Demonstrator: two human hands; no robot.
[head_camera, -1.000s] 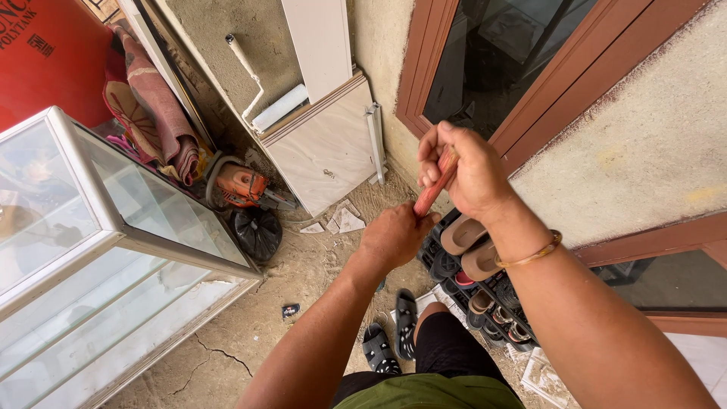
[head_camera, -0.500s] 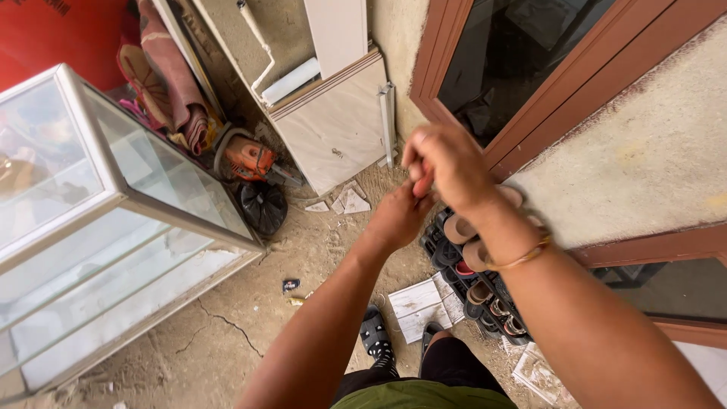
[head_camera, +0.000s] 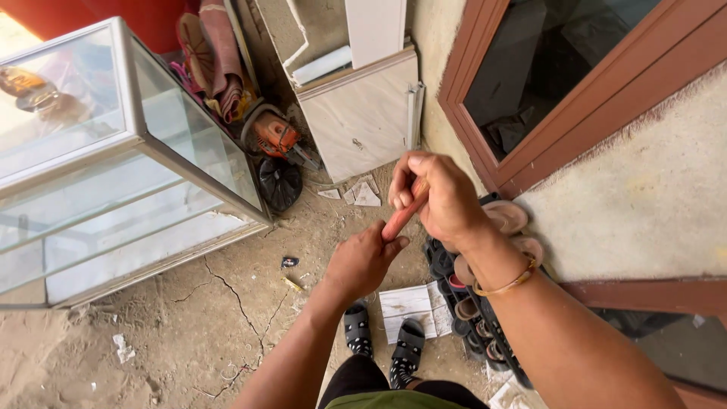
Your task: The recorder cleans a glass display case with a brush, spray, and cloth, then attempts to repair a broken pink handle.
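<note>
My right hand [head_camera: 439, 198] is closed around the upper part of a reddish-brown stick-like handle [head_camera: 400, 216] held slanted in front of me. My left hand [head_camera: 362, 260] pinches the lower end of that same handle with its fingertips. A thin gold bangle [head_camera: 509, 283] sits on my right wrist. What is at the handle's far end is hidden inside my right fist. Below my hands, my feet in dark sandals [head_camera: 382, 342] stand on the dusty ground.
A glass display case [head_camera: 113, 159] with metal frame stands at left. An orange power tool [head_camera: 276, 138] and black bag [head_camera: 280, 182] lie by leaning tiles [head_camera: 360, 117]. A shoe rack [head_camera: 473, 303] lines the wall under a brown-framed window [head_camera: 560, 68]. Cracked dirt floor [head_camera: 204, 326].
The view has swung right and down, so the glass case shifted right. Both hands stay on the handle and have dropped lower in view; my feet are now side by side.
</note>
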